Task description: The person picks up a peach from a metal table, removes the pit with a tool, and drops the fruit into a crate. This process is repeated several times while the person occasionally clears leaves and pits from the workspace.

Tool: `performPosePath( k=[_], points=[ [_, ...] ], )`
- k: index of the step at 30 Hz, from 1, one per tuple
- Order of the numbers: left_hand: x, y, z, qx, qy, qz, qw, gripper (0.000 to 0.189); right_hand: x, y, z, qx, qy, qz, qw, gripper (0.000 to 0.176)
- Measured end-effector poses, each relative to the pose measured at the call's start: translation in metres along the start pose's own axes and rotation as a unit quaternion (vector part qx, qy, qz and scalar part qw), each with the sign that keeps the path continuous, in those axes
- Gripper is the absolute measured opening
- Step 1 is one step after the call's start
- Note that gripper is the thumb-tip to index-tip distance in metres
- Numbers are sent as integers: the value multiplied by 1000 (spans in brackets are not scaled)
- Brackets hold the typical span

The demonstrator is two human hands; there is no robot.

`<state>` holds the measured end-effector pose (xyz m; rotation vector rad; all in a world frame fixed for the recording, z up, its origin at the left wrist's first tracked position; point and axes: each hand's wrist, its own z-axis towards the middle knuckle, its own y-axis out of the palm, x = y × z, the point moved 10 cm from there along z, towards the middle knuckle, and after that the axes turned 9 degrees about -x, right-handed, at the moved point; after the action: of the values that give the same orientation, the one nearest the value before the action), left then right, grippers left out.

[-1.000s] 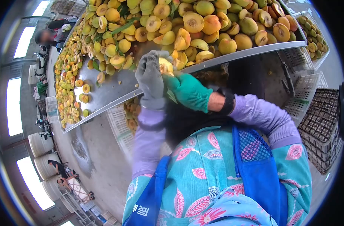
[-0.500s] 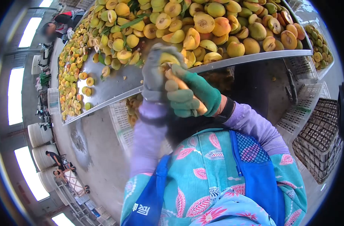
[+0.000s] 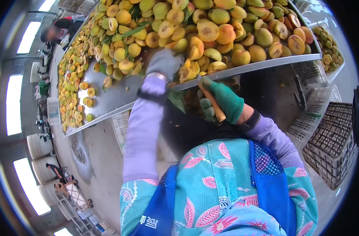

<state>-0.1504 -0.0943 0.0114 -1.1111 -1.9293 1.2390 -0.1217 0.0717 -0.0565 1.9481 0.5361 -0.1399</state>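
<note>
Left hand (image 3: 163, 63) in the peaches (image 3: 211, 31), right hand (image 3: 222, 102) round 1 knife (image 3: 213, 103).
Head view: 2 gloved hands. The grey left one lies on the pile at 12 o'clock, by the near edge of the steel table (image 3: 120, 94), likely because the closest fruit sits there. Its fingers are buried among the halves, so I cannot tell if they grip one. The green right one clamps the wooden handle at 2 o'clock, off the edge, probably keeping the blade clear. Peaches: too many to count. Crates (image 3: 333, 137) stack at 3 o'clock, and 1 worker (image 3: 57, 33) stands at 10 o'clock.
</note>
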Motion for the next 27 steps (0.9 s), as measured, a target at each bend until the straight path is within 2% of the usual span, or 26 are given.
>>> performPosePath(
  k=[1, 3, 4, 6, 7, 8, 10, 12, 15, 16, 19, 20, 22, 24, 25, 27],
  points=[
    [-43, 41, 44, -5, -59, -71, 996, 49, -6, -6, -3, 31, -19, 13, 999, 41],
    [-42, 30, 34, -83, -104, -76, 988, 47, -8, -11, -4, 6, -25, 34, 999, 42],
    [-40, 23, 25, -58, -54, -66, 995, 48, -9, -9, -4, -10, -25, 45, 999, 43],
    [-45, 18, -9, -14, 43, -43, 998, 50, -14, 2, -10, 37, -36, -18, 998, 35],
    [-65, 21, -26, 6, 13, -218, 976, 49, -18, 6, -12, 59, -41, -48, 996, 32],
    [-84, 29, -45, 26, -17, -386, 922, 48, -16, 10, -9, 15, -8, -125, 992, 36],
    [-82, 31, -83, 87, 1, -615, 784, 48, -31, 21, 5, 41, -131, -320, 937, 39],
    [-52, 14, -104, 177, 109, -735, 645, 51, -37, 45, 16, 44, -217, -495, 840, 48],
    [-38, 16, -104, 270, 141, -694, 652, 48, -41, 67, 16, 66, -264, -615, 740, 49],
    [-28, 22, -97, 211, 174, -791, 547, 43, -39, 69, 19, 56, -254, -638, 724, 50],
    [-22, 19, -95, 244, 153, -700, 653, 43, -38, 59, 20, 77, -185, -599, 775, 50],
    [-23, 24, -92, 246, 143, -736, 615, 38, -41, 61, 16, 86, -202, -594, 774, 50],
    [-20, 8, -101, 330, 136, -508, 784, 33, -45, 64, 10, 101, -238, -580, 773, 49],
    [-15, 2, -108, 368, 131, -441, 808, 29, -42, 62, 14, 95, -274, -586, 757, 47],
    [-13, 0, -110, 374, 135, -503, 767, 28, -40, 62, 16, 91, -291, -589, 748, 46],
    [-16, 1, -113, 384, 125, -565, 719, 28, -32, 59, 21, 103, -288, -577, 758, 42]
  ],
)
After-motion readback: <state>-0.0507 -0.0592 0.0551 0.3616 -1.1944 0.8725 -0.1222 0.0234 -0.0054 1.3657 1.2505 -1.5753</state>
